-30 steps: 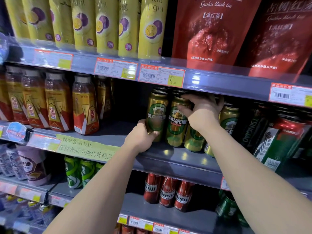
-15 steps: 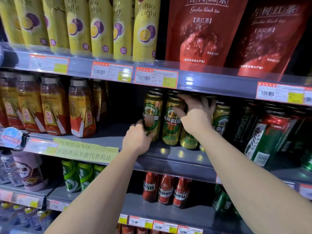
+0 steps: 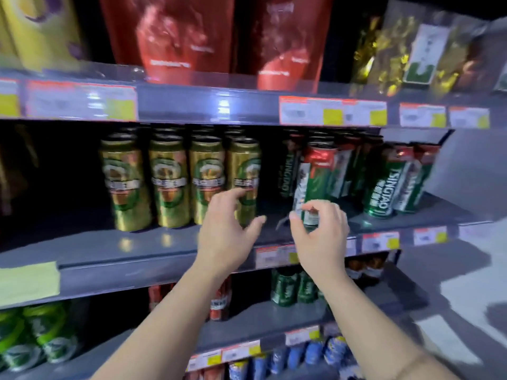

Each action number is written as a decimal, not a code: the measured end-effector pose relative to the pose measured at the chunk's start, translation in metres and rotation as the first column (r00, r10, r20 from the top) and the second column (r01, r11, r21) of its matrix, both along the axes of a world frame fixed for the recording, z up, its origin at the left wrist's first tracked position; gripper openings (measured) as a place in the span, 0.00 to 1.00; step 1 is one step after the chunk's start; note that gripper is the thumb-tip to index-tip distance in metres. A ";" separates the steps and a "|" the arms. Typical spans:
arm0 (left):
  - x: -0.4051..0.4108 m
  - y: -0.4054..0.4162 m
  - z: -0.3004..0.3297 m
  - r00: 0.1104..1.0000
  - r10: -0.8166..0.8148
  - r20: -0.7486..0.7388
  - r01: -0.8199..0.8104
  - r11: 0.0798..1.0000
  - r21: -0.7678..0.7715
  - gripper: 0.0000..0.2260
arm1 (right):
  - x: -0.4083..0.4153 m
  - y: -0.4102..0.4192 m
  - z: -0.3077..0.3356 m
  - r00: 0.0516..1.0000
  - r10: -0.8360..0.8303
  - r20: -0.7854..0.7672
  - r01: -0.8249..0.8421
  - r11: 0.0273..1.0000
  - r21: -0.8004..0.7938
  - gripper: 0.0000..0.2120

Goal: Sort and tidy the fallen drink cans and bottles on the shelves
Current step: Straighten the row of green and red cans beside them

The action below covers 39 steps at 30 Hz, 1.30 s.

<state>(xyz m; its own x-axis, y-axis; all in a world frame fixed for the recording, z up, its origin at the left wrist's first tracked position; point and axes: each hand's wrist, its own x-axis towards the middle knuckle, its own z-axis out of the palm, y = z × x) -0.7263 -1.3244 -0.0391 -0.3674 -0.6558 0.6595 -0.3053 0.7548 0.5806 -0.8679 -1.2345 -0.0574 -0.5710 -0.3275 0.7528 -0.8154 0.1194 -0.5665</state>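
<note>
Reaching toward the middle shelf (image 3: 164, 253), both hands hang just in front of the cans with nothing in either grip. The left hand (image 3: 225, 237) has its grip spread, fingers curled loosely before the rightmost gold can (image 3: 244, 171), near it but, as far as the blur allows, not touching. The right hand (image 3: 319, 237) has thumb and forefinger drawn close together in front of the foot of a tilted green can (image 3: 308, 187); the grip looks nearly pinched but holds nothing that I can make out.

The four gold cans (image 3: 178, 176) stand upright in a neat front row, labels forward, so that section looks done. The green cans (image 3: 384, 182) to their right lean at different angles, some resting on their neighbours, and a dark gap lies between the two groups. The hands are probably placed here to set the leaning green can straight.

Motion blur smears every label and price tag. The rows behind the front cans sit in shadow, so how many stand there cannot be told. The right hand hides the base of the tilted can. The lower shelves and the red bags (image 3: 175, 37) above are cut off.
</note>
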 end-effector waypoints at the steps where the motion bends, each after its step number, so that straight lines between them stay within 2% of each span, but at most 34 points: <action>1: -0.018 0.005 0.001 0.998 -0.047 0.046 0.045 0.998 0.052 0.29 | -0.016 0.009 0.000 1.000 -0.020 0.006 0.020 1.000 -0.011 0.08; 6: -0.093 0.017 0.011 0.970 -0.101 0.223 0.029 0.952 0.303 0.41 | -0.095 0.053 0.009 0.984 -0.020 0.180 0.017 1.000 0.018 0.10; 8: -0.113 0.016 0.011 0.955 -0.111 0.275 0.002 0.931 0.365 0.35 | -0.119 0.058 0.016 0.966 0.028 0.255 -0.055 0.993 0.101 0.11; 10: -0.122 0.016 0.010 0.951 -0.079 0.299 -0.041 0.926 0.375 0.26 | -0.133 0.055 0.022 0.954 0.112 0.276 -0.178 0.958 0.226 0.14; 13: -0.122 0.019 0.007 0.965 0.011 0.262 -0.120 0.907 0.403 0.22 | -0.138 0.045 0.024 0.928 0.237 0.287 -0.333 0.873 0.356 0.18; 16: -0.121 0.023 0.006 0.956 0.170 0.239 -0.250 0.898 0.361 0.23 | -0.143 0.037 0.020 0.901 0.299 0.315 -0.409 0.828 0.384 0.20; 19: -0.129 0.021 0.011 0.940 0.268 0.212 -0.331 0.865 0.377 0.29 | -0.147 0.031 0.021 0.882 0.325 0.341 -0.452 0.788 0.419 0.22; 22: -0.140 0.013 0.016 0.929 0.273 0.248 -0.354 0.847 0.397 0.31 | -0.149 0.025 0.025 0.871 0.321 0.372 -0.471 0.763 0.443 0.27; 25: -0.148 0.006 0.019 0.951 0.199 0.235 -0.287 0.852 0.439 0.31 | -0.153 0.010 0.033 0.891 0.276 0.361 -0.435 0.747 0.502 0.32; 30: -0.159 0.007 0.012 0.970 0.155 0.189 -0.224 0.875 0.429 0.30 | -0.161 -0.006 0.044 0.818 0.320 0.478 -0.530 0.742 0.411 0.26; 35: -0.155 0.007 0.003 0.968 0.171 0.182 -0.230 0.896 0.381 0.26 | -0.164 -0.007 0.037 0.845 0.293 0.447 -0.482 0.780 0.399 0.25; 39: -0.158 0.002 0.002 0.956 0.237 0.175 -0.290 0.860 0.420 0.35 | -0.169 -0.012 0.032 0.803 0.325 0.499 -0.528 0.775 0.346 0.30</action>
